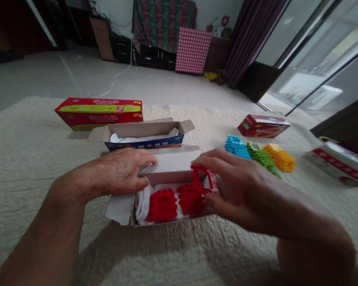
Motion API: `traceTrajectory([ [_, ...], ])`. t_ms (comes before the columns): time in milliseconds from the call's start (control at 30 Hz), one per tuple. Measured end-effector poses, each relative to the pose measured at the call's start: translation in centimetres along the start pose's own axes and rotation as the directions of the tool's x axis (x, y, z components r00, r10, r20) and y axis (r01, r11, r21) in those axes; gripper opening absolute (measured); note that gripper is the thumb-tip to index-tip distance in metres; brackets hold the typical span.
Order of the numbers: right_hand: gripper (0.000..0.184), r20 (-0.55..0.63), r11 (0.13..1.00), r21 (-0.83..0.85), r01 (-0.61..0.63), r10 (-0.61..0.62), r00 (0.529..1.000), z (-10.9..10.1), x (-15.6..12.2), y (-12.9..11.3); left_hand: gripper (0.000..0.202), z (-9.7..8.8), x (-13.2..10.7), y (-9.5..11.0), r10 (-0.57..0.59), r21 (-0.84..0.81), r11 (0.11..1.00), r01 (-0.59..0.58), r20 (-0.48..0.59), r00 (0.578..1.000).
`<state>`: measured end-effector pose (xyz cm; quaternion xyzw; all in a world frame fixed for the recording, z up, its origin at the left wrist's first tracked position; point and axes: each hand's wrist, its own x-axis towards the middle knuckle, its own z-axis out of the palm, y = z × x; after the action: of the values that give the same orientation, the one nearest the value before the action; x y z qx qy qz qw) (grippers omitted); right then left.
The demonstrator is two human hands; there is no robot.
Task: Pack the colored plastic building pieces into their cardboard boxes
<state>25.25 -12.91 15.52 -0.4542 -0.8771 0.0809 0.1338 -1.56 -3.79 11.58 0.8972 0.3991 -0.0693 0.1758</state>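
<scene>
An open white-lined cardboard box [174, 163] sits in front of me with its flaps spread. Inside it, red toothed plastic building blocks [163, 205] lie in two stacks on white paper [143, 201]. My left hand [122, 172] is at the box's left end, thumb and fingers closed round its edge beside the paper. At the right end, my right hand [235, 182] grips a red plastic block [208, 180] between thumb and fingers. This block stands tilted above the right stack. Part of it, and the box's right end, are hidden by the hand.
Behind stands a blue open box [146, 146] holding white paper, and a red and green box [103, 113]. To the right are blue [237, 147], green [261, 157] and yellow [280, 157] block stacks, a dark red box [264, 126] and a white-red box [340, 163], on a cream quilted cover [167, 254].
</scene>
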Motion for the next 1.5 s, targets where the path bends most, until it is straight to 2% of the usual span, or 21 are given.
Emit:
traceTrajectory([
  [67, 0.028, 0.097, 1.0, 0.012, -0.015, 0.013, 0.995, 1.2, -0.3, -1.0, 0.045, 0.1, 0.1, -0.1, -0.007, -0.001, 1.0, 0.007, -0.002, 1.0],
  [133, 0.025, 0.143, 0.999, -0.003, -0.033, 0.033, 0.989, 2.2, -0.4, -1.1, 0.046, 0.2, 0.2, -0.2, -0.014, -0.002, 1.0, 0.014, 0.001, 1.0],
  [233, 0.028, 0.157, 0.999, -0.013, -0.044, 0.046, 0.987, 2.8, -0.5, -0.6, 0.047, 0.3, 0.3, -0.3, -0.001, -0.004, 1.0, 0.001, 0.005, 1.0],
  [467, 0.031, 0.151, 0.999, -0.026, -0.035, 0.039, 0.988, 2.7, -0.7, -0.5, 0.05, 0.2, 0.2, -0.2, -0.012, 0.008, 1.0, 0.012, 0.002, 1.0],
  [633, 0.036, 0.014, 0.998, -0.054, -0.014, 0.015, 1.0, 1.6, -1.4, -0.3, 0.05, 0.2, 0.2, -0.2, -0.024, 0.004, 1.0, 0.024, 0.007, 1.0],
  [767, 0.027, -0.205, 0.986, -0.116, -0.118, 0.092, 0.974, -0.1, -2.8, 1.0, 0.05, 0.2, 0.2, -0.3, -0.011, 0.002, 1.0, 0.011, 0.005, 1.0],
  [867, 0.017, -0.277, 0.964, -0.125, -0.234, 0.193, 0.941, -0.6, -4.5, 2.9, 0.052, 0.2, 0.1, -0.1, -0.019, -0.003, 1.0, 0.019, -0.013, 1.0],
  [933, 0.015, -0.23, 0.947, -0.127, -0.296, 0.262, 0.937, -0.2, -5.8, 4.3, 0.052, 0.1, -0.1, 0.2, -0.024, -0.005, 1.0, 0.024, -0.036, 0.999],
  [1033, 0.023, -0.03, 0.937, -0.127, -0.327, 0.326, 0.945, 1.1, -7.5, 6.2, 0.05, -0.3, -0.2, 0.9, -0.033, 0.007, 0.999, 0.033, -0.036, 0.999],
  [1100, 0.031, 0.108, 0.936, -0.109, -0.335, 0.346, 0.932, 2.1, -8.0, 6.9, 0.05, -0.4, -0.2, 1.1, -0.057, 0.024, 0.998, 0.057, -0.02, 0.998],
  [1167, 0.035, 0.177, 0.936, -0.093, -0.34, 0.352, 0.919, 3.0, -7.9, 7.3, 0.05, -0.3, -0.1, 1.0, -0.063, 0.039, 0.997, 0.063, -0.012, 0.998],
  [1367, 0.034, 0.169, 0.952, -0.051, -0.303, 0.307, 0.937, 4.4, -6.8, 7.0, 0.049, 0.5, 0.2, 0.1, -0.06, 0.084, 0.994, 0.064, -0.053, 0.997],
  [1500, 0.023, 0.162, 0.926, -0.092, -0.366, 0.377, 0.912, 5.0, -6.8, 6.9, 0.051, 0.6, 0.2, 0.1, -0.056, 0.089, 0.994, 0.061, -0.059, 0.997],
])
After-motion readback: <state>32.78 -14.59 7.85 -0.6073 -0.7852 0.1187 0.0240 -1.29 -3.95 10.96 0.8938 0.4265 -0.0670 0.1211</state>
